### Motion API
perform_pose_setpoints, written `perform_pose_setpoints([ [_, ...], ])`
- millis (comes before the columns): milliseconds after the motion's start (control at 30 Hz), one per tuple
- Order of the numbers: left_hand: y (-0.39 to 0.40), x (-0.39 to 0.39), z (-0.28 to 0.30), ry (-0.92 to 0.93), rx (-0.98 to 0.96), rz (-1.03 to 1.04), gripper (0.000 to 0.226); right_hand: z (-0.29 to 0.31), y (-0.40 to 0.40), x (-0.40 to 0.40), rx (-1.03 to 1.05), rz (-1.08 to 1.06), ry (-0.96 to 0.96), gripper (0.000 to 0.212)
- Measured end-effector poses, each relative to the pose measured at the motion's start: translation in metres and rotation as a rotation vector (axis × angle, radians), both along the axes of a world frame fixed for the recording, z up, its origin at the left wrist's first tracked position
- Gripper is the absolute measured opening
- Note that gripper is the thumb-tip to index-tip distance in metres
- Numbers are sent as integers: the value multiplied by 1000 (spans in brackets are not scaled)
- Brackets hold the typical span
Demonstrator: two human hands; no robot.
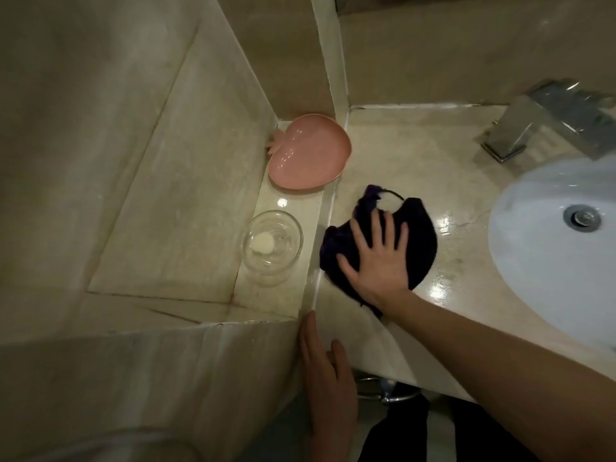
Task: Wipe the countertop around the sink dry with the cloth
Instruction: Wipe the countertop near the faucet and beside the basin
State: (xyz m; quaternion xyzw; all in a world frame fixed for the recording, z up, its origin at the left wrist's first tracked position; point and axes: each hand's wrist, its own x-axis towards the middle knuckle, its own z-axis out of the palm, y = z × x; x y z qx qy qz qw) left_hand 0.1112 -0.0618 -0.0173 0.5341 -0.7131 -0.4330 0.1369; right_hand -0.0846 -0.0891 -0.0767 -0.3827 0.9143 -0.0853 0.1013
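The right hand [376,258] pressed flat, fingers spread, on the dark cloth [418,235] (left of the sink [533,248]); the left hand [328,378] rested relaxed against the surface [400,155] edge.

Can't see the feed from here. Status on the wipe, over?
Right hand flat on dark cloth, pressing it to countertop left of sink. Left hand open at counter edge. Path unobstructed.

— What have I got under my right hand [376,258]?
— The dark purple cloth [418,235], pressed flat with spread fingers on the beige countertop [410,151], left of the white sink [540,261].
— And my left hand [328,378]?
— Fingers straight, resting at the counter's front edge.
— On the raised ledge?
— A pink leaf-shaped dish [308,151] and a glass bowl [271,245] holding something pale. The chrome faucet [546,118] stands behind the sink.
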Motion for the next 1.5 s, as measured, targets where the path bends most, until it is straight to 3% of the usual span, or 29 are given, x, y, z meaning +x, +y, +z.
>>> perform_pose_setpoints([
  [200,-6,-2,10,-11,-45,-98,49,-2,39,123,7,329,-31,64],
  [367,-17,8,9,-38,-28,-166,42,-5,56,86,-103,474,-72,63],
  [600,-10,21,20,-17,16,-198,41,-3,77,-42,-98,2,13,59],
  [767,3,24,18,-59,34,-176,40,4,50,10,-111,-251,-13,59],
  [933,5,28,19,-39,104,-102,44,5,31,108,-47,219,-99,66],
  [1067,-4,28,12,-33,61,-140,42,2,76,85,-83,293,-69,63],
  [1333,6,7,6,-30,33,-339,35,12,261,-6,27,-213,-43,63],
  [1433,21,-2,4,-10,6,-471,41,6,252,6,32,-412,-33,64],
  [1500,32,-7,3,5,12,-522,39,4,224,30,-2,-395,-23,64],
])
